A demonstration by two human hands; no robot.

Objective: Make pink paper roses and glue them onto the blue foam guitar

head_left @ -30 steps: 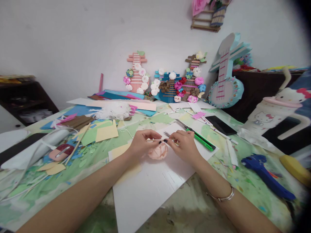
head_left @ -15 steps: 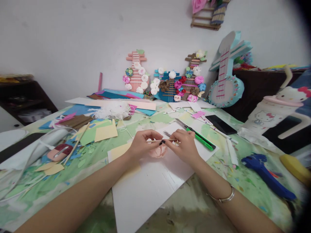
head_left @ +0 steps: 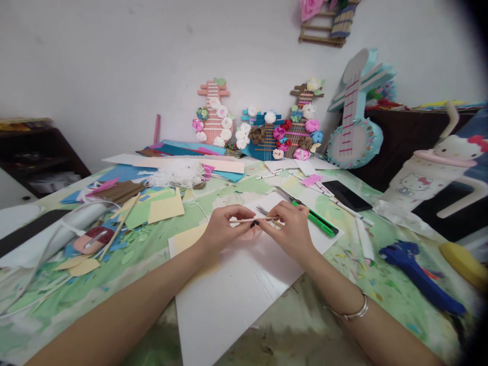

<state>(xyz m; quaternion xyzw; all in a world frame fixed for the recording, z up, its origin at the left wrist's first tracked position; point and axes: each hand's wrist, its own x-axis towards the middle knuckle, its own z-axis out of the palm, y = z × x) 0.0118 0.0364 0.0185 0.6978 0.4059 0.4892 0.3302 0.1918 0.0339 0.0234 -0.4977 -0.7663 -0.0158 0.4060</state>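
My left hand (head_left: pixel 224 226) and my right hand (head_left: pixel 292 229) meet over a white board (head_left: pixel 229 305). Between their pinched fingers lies a thin wooden stick (head_left: pixel 242 220), held level. Pale pink paper (head_left: pixel 249 233) shows just under the stick, close to both thumbs; the fingers hide most of it. The tip of a pair of scissors (head_left: pixel 261 209) pokes out behind my right hand, which covers the rest. Right of that hand, a green utility knife (head_left: pixel 316 219) lies slantwise on the board with its blade out.
A blue glue gun (head_left: pixel 419 274), black phone (head_left: pixel 346 195) and white tumbler (head_left: pixel 415 178) occupy the right. Left are paper sheets (head_left: pixel 165 207), scraps, a cable and a pink mouse-shaped device (head_left: pixel 93 240). White string (head_left: pixel 177 174) and flowered paper instruments (head_left: pixel 215 114) stand behind.
The pink paper under the stick has turned, so less of its folded shape shows below the fingers. Both hands have stayed nearly in place.
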